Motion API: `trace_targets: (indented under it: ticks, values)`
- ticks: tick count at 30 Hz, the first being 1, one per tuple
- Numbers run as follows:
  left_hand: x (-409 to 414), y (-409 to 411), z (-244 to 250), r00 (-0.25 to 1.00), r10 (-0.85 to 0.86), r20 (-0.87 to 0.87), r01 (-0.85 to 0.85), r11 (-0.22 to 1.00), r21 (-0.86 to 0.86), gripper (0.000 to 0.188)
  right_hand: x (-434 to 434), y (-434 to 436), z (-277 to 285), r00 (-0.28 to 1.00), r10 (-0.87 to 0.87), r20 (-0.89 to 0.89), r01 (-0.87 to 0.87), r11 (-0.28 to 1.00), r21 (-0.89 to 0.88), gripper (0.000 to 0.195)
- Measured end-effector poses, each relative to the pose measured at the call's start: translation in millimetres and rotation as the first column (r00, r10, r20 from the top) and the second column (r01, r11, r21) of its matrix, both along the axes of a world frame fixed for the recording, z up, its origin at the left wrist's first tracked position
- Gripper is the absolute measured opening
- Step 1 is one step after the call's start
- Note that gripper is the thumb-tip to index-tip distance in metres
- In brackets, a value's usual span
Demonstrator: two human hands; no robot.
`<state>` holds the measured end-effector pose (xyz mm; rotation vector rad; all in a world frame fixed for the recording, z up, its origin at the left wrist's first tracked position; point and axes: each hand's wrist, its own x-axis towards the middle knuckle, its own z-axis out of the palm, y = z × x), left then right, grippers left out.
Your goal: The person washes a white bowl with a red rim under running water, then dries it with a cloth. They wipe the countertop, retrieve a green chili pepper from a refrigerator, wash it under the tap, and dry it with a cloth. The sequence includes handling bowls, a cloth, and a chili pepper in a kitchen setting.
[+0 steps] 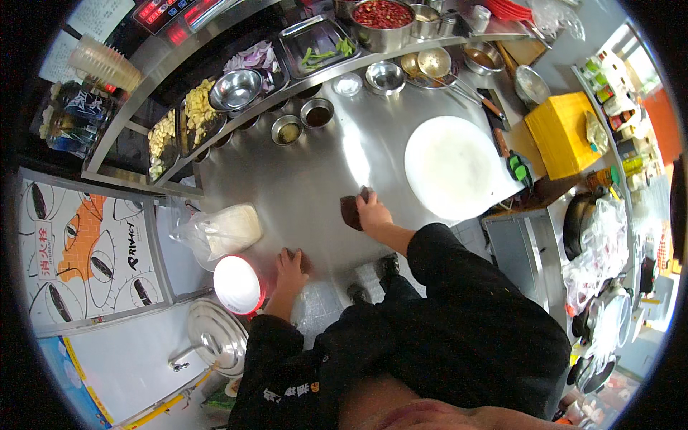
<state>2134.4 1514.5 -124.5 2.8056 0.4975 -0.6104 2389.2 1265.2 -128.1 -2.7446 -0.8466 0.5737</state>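
Observation:
My right hand (373, 213) grips a dark brown cloth or pad (350, 213) that lies against the stainless steel worktop (301, 183). The fingers of my left hand (291, 269) rest spread on the worktop's near edge, with nothing seen in them. Beside my left hand stands a red container with a white inside (238, 284). Beyond it lies a clear plastic bag with a pale block-shaped content (231, 228). A round white cutting board (454, 166) is to the right of my right hand.
Small metal bowls of seasoning (286, 130) and dark sauce (317, 113) stand at the back. Above them a steel shelf (322, 70) holds trays of chopped vegetables and a pot of red chillies (382, 32). Cleaver-like knives (500, 140) and a yellow box (564, 134) are at the right.

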Motion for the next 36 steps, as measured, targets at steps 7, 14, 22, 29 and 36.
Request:
trace_targets:
  ticks: [7,14,22,29,36]
  values:
    - [54.6,-32.6,17.4,0.87,0.155,0.467,-0.024,0.961,-0.275,0.079,-89.5,45.4,43.0,0.928,0.052,-0.368,0.139,0.87,0.473,0.064]
    - [44.3,-40.0,-8.7,0.831,-0.059,0.554,0.075,0.997,-0.006,0.04,-138.7,-103.2,15.6,0.934,-0.168,-0.317,0.229,0.959,0.167,0.031]
    - [65.6,-49.2,0.4,0.881,0.094,0.464,-0.082,0.996,-0.045,0.041,-242.7,-210.6,-13.5,0.887,-0.232,-0.4,0.296,0.95,0.104,0.031]
    - [30.4,-205.6,-26.9,0.893,0.169,0.418,0.097,0.833,-0.544,0.025,-287.1,-279.7,-57.3,0.859,-0.177,-0.48,0.319,0.919,0.232,0.03]
    - [116.5,-355.6,-122.5,0.697,0.645,-0.314,-0.595,0.276,-0.755,0.055,-309.6,-437.3,-88.0,0.709,-0.451,-0.542,0.619,0.767,0.17,0.032]
